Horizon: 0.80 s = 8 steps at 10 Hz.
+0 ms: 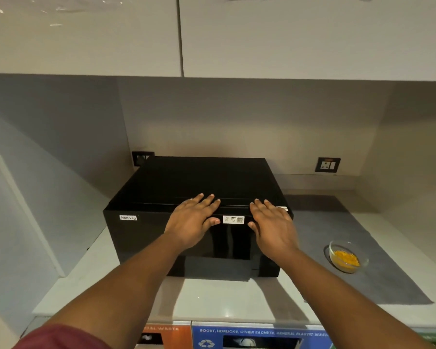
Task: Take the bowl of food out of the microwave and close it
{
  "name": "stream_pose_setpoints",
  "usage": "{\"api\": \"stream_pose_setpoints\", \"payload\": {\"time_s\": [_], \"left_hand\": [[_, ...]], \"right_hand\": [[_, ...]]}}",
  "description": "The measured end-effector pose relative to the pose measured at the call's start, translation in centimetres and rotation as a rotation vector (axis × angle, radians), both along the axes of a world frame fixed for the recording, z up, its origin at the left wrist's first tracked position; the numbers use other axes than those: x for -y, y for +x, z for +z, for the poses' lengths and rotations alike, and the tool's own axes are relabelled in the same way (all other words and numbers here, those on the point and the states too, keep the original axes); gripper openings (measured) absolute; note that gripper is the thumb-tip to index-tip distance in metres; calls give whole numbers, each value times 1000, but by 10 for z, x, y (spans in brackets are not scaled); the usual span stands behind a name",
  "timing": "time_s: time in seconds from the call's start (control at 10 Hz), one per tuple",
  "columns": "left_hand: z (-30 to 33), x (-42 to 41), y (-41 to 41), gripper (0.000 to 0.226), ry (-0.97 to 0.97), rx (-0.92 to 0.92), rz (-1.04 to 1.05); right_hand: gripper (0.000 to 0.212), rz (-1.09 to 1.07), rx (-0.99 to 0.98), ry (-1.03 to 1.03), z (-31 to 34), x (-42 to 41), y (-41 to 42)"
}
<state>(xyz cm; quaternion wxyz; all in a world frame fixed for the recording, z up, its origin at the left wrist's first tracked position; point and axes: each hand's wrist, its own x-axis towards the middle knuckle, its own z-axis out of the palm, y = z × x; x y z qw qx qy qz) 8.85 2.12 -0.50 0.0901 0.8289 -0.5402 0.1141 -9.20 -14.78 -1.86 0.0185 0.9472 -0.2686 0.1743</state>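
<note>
At twelve o'clock: glossy black box-shaped microwave (199, 217), door looks shut
Hands: left hand (191, 222), right hand (272, 225) flat, fingers spread, gripping nothing
Three o'clock: clear glass bowl of yellow food (346, 256)
Risk: pushing hard may slide the oven back

Microwave (196, 217) sits on the counter (227, 303) against the back wall, door shut. I've got left hand (193, 222) and right hand (272, 226) flat on its top front edge. Bowl (346, 256) is right of it on a mat (378, 280) (well apart). Wall socket (327, 165) behind, cabinets (212, 34) above.
</note>
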Motion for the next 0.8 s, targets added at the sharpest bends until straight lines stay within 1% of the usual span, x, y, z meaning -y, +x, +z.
{"api": "stream_pose_setpoints", "payload": {"time_s": [0.2, 0.4, 0.5, 0.6, 0.7, 0.8], "left_hand": [[-3, 6, 3, 56, -49, -24, -12], [-6, 5, 6, 54, -63, -33, -44], [-6, 5, 7, 55, -52, -67, -57], [-1, 3, -1, 64, -15, -152, -15], [5, 0, -13, 71, -55, -229, 59], [19, -11, -32, 68, -244, -165, 119]], "right_hand": [[52, -45, 42, -3, -2, -3, 7], [50, -52, 82, 30, -1, -5, 8], [50, -51, 89, 50, -1, -6, 8], [56, -41, 73, 77, -1, -7, 4], [65, -18, 41, 94, 5, -11, 3], [68, 33, 89, 92, 22, -26, -3]]}}
